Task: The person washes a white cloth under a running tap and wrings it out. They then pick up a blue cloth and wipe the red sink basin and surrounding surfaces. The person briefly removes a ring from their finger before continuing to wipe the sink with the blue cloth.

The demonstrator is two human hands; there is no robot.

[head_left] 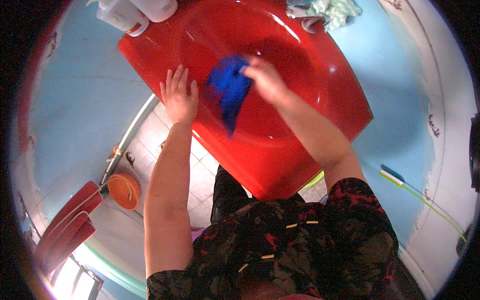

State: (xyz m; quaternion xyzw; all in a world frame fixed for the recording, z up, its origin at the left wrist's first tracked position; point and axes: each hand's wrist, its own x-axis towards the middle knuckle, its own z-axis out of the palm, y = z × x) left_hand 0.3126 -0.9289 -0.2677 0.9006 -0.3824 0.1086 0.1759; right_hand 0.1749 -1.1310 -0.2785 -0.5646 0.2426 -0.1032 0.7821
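In front of me is a glossy red washbasin (258,165) with a rounded bowl and a wide rim. My right hand (264,77) pinches one corner of a blue cloth (230,84) over the bowl. The cloth hangs down in loose folds and is blurred, as is the hand. Whether its lower tip touches the basin cannot be made out. On the basin's left rim rests my left hand (180,93), palm down with the fingers spread and nothing in it.
White bottles (123,18) stand on the rim at the far left. A light green patterned cloth (339,13) lies at the far right corner. Below left, an orange basin (125,191) sits near a white pipe (129,137). A long-handled brush (392,176) leans at the right wall.
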